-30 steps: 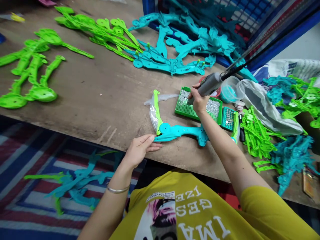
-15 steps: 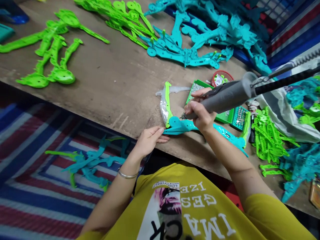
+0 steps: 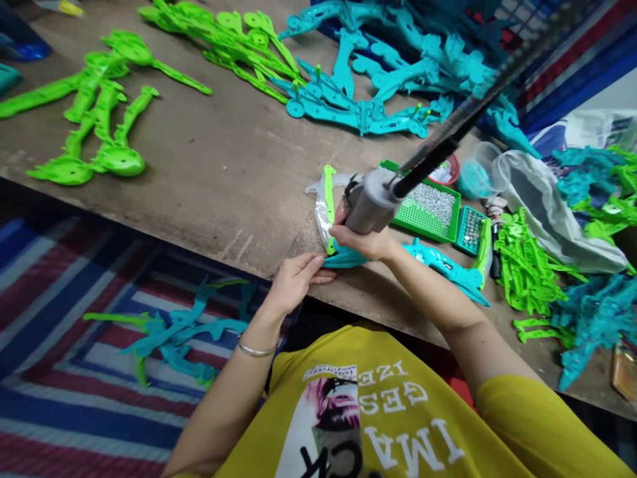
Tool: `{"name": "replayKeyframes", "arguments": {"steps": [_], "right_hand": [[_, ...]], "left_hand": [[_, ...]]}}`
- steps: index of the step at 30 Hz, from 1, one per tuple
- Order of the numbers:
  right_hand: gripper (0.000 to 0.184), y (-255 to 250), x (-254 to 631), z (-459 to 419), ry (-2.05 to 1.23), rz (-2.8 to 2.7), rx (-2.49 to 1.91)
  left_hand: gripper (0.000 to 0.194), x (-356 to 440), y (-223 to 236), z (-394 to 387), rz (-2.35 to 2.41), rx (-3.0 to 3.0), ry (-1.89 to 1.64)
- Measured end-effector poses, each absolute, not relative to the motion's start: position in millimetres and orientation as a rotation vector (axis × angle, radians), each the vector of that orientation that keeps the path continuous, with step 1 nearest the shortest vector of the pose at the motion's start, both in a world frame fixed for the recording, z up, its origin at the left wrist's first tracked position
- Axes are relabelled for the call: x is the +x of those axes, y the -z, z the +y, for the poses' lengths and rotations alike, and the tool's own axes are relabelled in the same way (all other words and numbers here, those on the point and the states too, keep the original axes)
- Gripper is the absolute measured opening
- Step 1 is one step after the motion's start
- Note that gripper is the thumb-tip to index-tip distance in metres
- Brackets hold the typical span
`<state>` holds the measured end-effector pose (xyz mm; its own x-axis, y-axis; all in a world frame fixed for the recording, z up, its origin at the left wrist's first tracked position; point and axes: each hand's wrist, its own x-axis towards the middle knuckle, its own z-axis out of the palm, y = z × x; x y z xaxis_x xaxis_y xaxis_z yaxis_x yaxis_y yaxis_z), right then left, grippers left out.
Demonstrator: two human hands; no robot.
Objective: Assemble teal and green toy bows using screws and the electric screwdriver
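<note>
My right hand [image 3: 365,240] is wrapped round a grey electric screwdriver [image 3: 371,202], held nearly upright over the left end of a turquoise plastic part [image 3: 445,267]. The screwdriver's tip is hidden behind my hand. With fingers and thumb pinched, my left hand [image 3: 298,279] grips the left tip of that turquoise part at the table's front edge. A green plastic arm [image 3: 329,196] with a clear piece [image 3: 322,219] beside it joins the part's left end and points away from me. Another green piece [image 3: 482,249] stands at its right end.
A green tray [image 3: 432,209] of small screws and a teal box [image 3: 470,229] sit behind the part. Green parts [image 3: 525,265] lie in a heap at right. Turquoise frames [image 3: 368,116] and green pieces [image 3: 119,159] occupy the far side and left. A striped sheet [image 3: 60,312] hangs below the edge.
My right hand has brought the screwdriver left and more upright, over the left end of the turquoise part. My left hand keeps its hold on the tip.
</note>
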<state>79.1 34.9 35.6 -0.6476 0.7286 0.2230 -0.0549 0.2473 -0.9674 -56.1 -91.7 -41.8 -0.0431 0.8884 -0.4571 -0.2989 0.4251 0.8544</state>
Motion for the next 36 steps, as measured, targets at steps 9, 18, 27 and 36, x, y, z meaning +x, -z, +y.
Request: {"name": "replayKeyframes", "arguments": {"steps": [9, 18, 27, 36], "right_hand": [[0.035, -42.4, 104.6, 33.6, -1.505, -1.602, -0.502], [0.021, -49.7, 242.1, 11.5, -1.024, -1.268, -0.755], [0.025, -38.6, 301.4, 17.6, -0.816, -1.172, -0.897], [0.028, -43.4, 336.8, 31.8, -0.854, -1.175, -0.924]], "left_hand": [[0.07, -60.9, 35.8, -95.7, 1.379, 0.667, -1.053], [0.042, -93.7, 7.3, -92.6, 2.172, 1.709, -0.769], [0.042, -62.7, 14.7, 61.4, 1.932, 2.225, -0.316], [0.036, 34.5, -29.3, 125.7, 1.604, 2.471, -0.456]]}}
